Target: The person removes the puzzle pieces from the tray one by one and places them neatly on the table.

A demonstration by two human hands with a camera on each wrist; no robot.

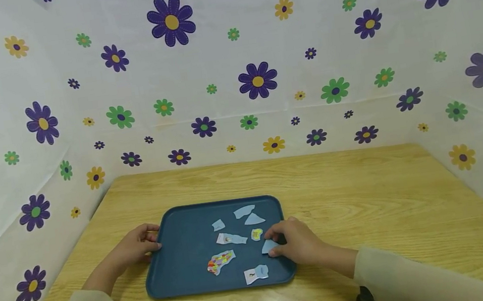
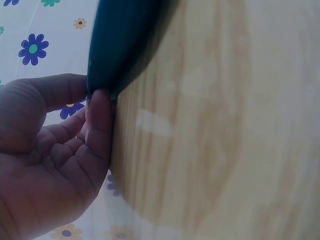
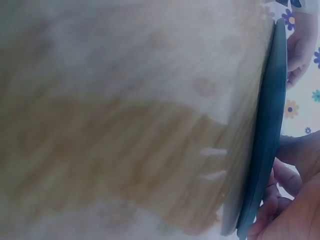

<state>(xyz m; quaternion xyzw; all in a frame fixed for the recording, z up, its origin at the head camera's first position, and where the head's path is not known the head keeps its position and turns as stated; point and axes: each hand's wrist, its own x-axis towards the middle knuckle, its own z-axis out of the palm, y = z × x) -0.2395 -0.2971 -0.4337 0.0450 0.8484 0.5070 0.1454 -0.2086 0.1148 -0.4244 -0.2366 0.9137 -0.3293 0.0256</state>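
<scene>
A dark blue tray (image 1: 184,275) lies on the wooden table with several irregular paper pieces on it. My left hand (image 1: 137,245) pinches the tray's left rim, thumb on top and a finger beneath, as the left wrist view shows. Over the tray's right side, my right hand (image 1: 297,242) has thumb and index finger curled about a light blue paper piece (image 1: 268,246). Beside those fingertips lies a small yellow patterned piece (image 1: 256,234). The right wrist view shows the right hand (image 3: 292,200) behind the tray's edge, its fingertips partly hidden.
Other pieces on the tray are a multicoloured one (image 1: 221,262), two white-and-blue printed ones (image 1: 232,238) and plain light blue ones (image 1: 254,219). Wooden tabletop (image 1: 366,195) stretches around the tray. A white flowered cloth (image 1: 210,53) encloses the back and sides.
</scene>
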